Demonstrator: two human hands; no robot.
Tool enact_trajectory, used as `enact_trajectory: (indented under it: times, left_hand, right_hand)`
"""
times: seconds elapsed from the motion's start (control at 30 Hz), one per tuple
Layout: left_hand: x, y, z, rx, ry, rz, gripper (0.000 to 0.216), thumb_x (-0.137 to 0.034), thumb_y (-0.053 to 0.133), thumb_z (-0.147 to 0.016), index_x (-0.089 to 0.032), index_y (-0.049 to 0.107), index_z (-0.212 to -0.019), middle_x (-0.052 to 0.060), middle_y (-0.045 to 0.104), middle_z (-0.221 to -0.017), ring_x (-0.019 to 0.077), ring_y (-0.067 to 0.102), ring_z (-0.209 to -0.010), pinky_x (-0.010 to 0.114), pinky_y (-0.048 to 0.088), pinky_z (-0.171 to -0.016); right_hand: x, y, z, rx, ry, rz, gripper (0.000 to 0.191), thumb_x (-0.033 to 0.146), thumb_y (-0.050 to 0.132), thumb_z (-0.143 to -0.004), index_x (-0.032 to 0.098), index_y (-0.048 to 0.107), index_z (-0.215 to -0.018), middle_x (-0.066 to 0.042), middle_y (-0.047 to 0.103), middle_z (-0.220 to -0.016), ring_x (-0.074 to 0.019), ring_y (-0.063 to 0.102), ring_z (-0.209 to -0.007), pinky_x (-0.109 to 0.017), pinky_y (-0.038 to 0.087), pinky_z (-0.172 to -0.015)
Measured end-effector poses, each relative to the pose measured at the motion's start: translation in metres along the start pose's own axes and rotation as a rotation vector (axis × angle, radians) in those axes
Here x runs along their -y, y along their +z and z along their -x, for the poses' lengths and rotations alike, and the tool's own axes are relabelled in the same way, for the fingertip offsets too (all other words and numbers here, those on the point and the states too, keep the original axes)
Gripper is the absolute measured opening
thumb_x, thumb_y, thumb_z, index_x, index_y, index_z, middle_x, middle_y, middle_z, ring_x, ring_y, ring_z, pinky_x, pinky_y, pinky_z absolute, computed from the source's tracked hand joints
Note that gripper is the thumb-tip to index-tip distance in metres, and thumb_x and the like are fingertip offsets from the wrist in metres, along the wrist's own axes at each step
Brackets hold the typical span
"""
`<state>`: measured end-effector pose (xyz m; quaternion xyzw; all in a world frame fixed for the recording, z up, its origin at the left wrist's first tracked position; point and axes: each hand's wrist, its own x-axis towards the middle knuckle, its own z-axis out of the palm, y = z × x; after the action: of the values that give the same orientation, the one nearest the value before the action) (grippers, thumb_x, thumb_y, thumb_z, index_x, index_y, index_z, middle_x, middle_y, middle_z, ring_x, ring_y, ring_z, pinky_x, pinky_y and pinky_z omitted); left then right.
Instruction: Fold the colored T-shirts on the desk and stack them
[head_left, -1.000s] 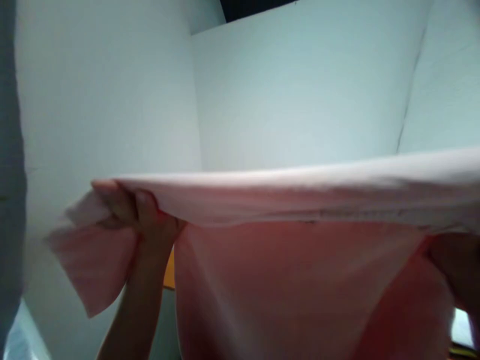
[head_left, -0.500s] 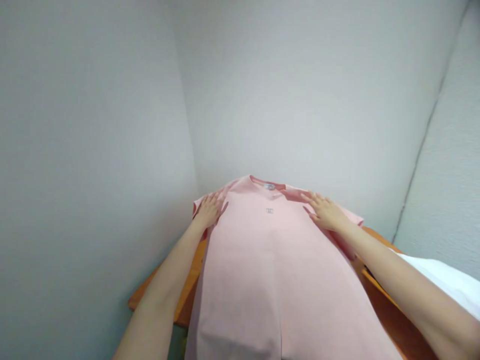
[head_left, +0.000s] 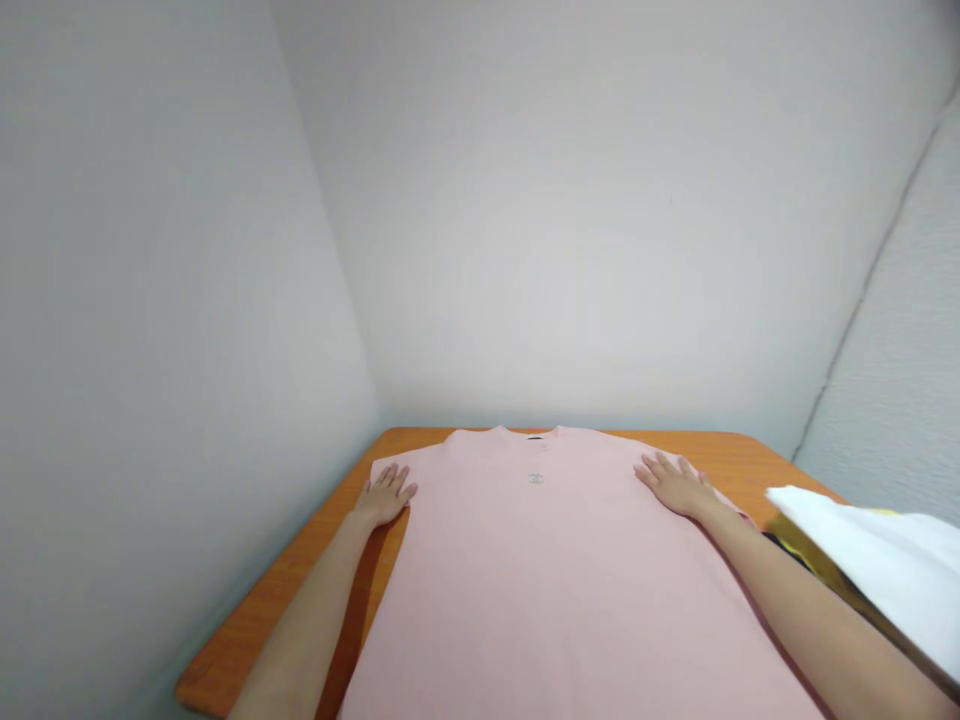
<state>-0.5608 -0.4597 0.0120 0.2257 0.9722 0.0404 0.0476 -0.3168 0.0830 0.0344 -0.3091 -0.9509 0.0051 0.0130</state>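
As both hands (head_left: 385, 496) (head_left: 679, 487) lie spread on pink shirt (head_left: 555, 590), gripping nothing, hem cut off

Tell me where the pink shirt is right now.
The pink shirt lies spread on the orange-brown table, low and central in the head view, to the left of the white item at the right edge.
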Motion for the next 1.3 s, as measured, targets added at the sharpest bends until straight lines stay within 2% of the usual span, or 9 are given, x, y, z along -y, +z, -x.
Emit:
enact_trajectory:
  times: [0.27, 0.4, 0.53, 0.67, 0.77, 0.9, 0.97, 1.1, 1.3]
  left_hand:
    - [0.017, 0.009, -0.021, -0.030, -0.042, 0.002, 0.075, -0.065, 0.018, -0.092, -0.023, 0.020, -0.153, 0.009, 0.009, -0.160, 0.0277, 0.010, -0.148, 0.058, 0.016, -0.115]
    - [0.015, 0.007, -0.021, -0.052, -0.056, -0.015, 0.070, -0.060, 0.021, -0.093, -0.023, 0.024, -0.153, 0.010, 0.015, -0.159, 0.0284, 0.015, -0.147, 0.059, 0.014, -0.115]
    - [0.008, -0.011, -0.007, -0.107, -0.050, -0.052, 0.070, -0.060, 0.027, -0.091, -0.018, 0.042, -0.145, 0.019, 0.034, -0.152, 0.0345, 0.029, -0.142, 0.063, 0.012, -0.112]
    - [-0.015, -0.033, 0.020, -0.253, 0.053, -0.090, 0.065, -0.055, 0.027, -0.094, -0.015, 0.042, -0.144, 0.018, 0.032, -0.154, 0.0336, 0.018, -0.146, 0.061, 0.004, -0.114]
    - [-0.044, -0.034, 0.048, -0.257, 0.168, -0.105, 0.062, -0.046, 0.024, -0.096, -0.014, 0.035, -0.148, 0.014, 0.020, -0.158, 0.0286, 0.009, -0.148, 0.056, 0.003, -0.117]
    - [-0.073, -0.014, 0.094, -0.136, 0.249, -0.095, 0.064, -0.052, 0.020, -0.097, -0.016, 0.035, -0.148, 0.013, 0.022, -0.158, 0.0288, 0.013, -0.148, 0.053, 0.011, -0.117]
    - [-0.075, -0.002, 0.117, -0.096, 0.223, -0.081, 0.071, -0.057, 0.019, -0.096, -0.012, 0.032, -0.149, 0.017, 0.020, -0.158, 0.0321, 0.014, -0.147, 0.054, 0.014, -0.116]
    - [-0.064, 0.014, 0.147, -0.059, 0.145, -0.044, 0.077, -0.060, 0.013, -0.095, -0.008, 0.025, -0.151, 0.018, 0.018, -0.158, 0.0311, 0.015, -0.147, 0.053, 0.021, -0.114]
    - [-0.062, 0.008, 0.157, -0.084, 0.094, -0.039, 0.070, -0.055, 0.014, -0.097, -0.012, 0.026, -0.151, 0.014, 0.019, -0.158, 0.0277, 0.014, -0.148, 0.052, 0.015, -0.117]
  right_hand:
    - [-0.009, 0.012, -0.019, -0.096, -0.006, -0.054, 0.065, 0.067, 0.024, -0.090, 0.039, 0.034, -0.148, 0.002, 0.020, -0.158, -0.0407, 0.017, -0.142, -0.069, 0.016, -0.107]
    - [-0.002, 0.004, -0.007, -0.300, -0.071, -0.101, 0.054, 0.052, 0.034, -0.091, 0.026, 0.058, -0.132, -0.012, 0.047, -0.142, -0.0398, 0.040, -0.129, -0.063, 0.031, -0.101]
    - [-0.008, -0.028, 0.018, -0.524, -0.009, -0.075, 0.042, 0.025, 0.032, -0.092, 0.006, 0.062, -0.114, -0.030, 0.051, -0.127, -0.0370, 0.047, -0.119, -0.058, 0.033, -0.094]
    - [-0.012, -0.076, 0.044, -0.637, -0.059, -0.028, 0.032, 0.016, 0.037, -0.092, 0.005, 0.058, -0.114, -0.032, 0.046, -0.132, -0.0309, 0.044, -0.123, -0.053, 0.032, -0.096]
    - [0.007, -0.093, 0.068, -0.561, -0.158, -0.022, 0.026, 0.024, 0.044, -0.095, 0.008, 0.058, -0.110, -0.023, 0.059, -0.118, -0.0241, 0.052, -0.112, -0.043, 0.038, -0.094]
    - [0.048, -0.064, 0.124, -0.341, -0.271, -0.018, 0.040, 0.041, 0.044, -0.096, 0.012, 0.059, -0.119, -0.017, 0.063, -0.116, -0.0251, 0.059, -0.107, -0.039, 0.044, -0.095]
    - [0.060, -0.036, 0.160, -0.244, -0.314, -0.009, 0.053, 0.051, 0.044, -0.094, 0.012, 0.055, -0.129, -0.018, 0.058, -0.128, -0.0293, 0.054, -0.117, -0.041, 0.041, -0.101]
    - [0.057, 0.004, 0.213, -0.115, -0.302, 0.035, 0.078, 0.065, 0.029, -0.094, 0.009, 0.036, -0.148, -0.016, 0.027, -0.154, -0.0342, 0.021, -0.142, -0.046, 0.021, -0.116]
    - [0.050, -0.005, 0.226, -0.107, -0.288, 0.024, 0.077, 0.060, 0.020, -0.096, 0.007, 0.033, -0.149, -0.014, 0.022, -0.156, -0.0309, 0.014, -0.145, -0.043, 0.012, -0.119]
